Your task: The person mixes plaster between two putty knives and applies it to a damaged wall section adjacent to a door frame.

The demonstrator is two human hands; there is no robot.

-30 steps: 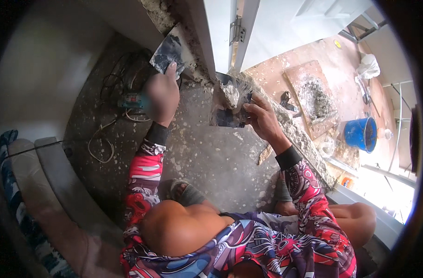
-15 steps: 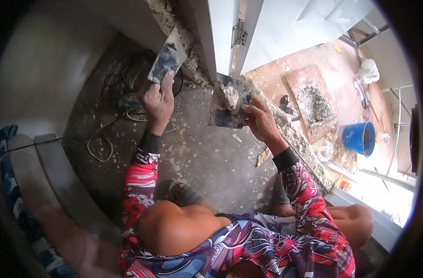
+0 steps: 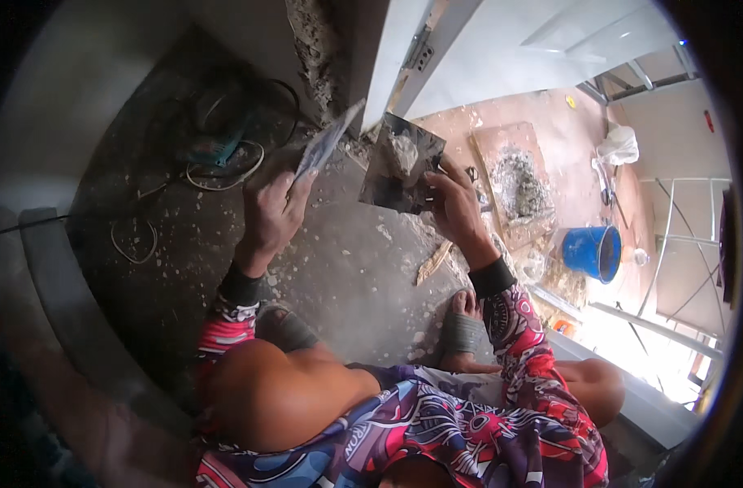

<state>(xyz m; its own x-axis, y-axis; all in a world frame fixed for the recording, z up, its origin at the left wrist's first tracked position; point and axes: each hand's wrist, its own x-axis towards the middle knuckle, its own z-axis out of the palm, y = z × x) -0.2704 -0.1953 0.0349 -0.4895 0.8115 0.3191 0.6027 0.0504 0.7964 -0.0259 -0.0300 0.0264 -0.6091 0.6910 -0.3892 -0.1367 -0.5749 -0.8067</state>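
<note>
Two flat plates are held up, one to each hand. By the left hand (image 3: 275, 210), a pale plate (image 3: 331, 140) is pinched between thumb and fingers, tipped nearly edge-on, its far tip pointed at the door frame (image 3: 378, 57). By the right hand (image 3: 454, 199), a dark plate (image 3: 388, 189) is clasped at its right edge, a grey lump (image 3: 402, 153) carried on top. Only a narrow gap is left between the plates' far ends; wider floor (image 3: 347, 252) is opened up between the forearms. Right of the right hand, a smeared board (image 3: 501, 140) and a blue bucket (image 3: 581, 252) are seen. Small lettering is printed on the patterned clothing (image 3: 469, 423), below both hands. Some left fingers are hidden, and a greenish power tool (image 3: 217, 150), left of that hand, is half lost in shadow.
</note>
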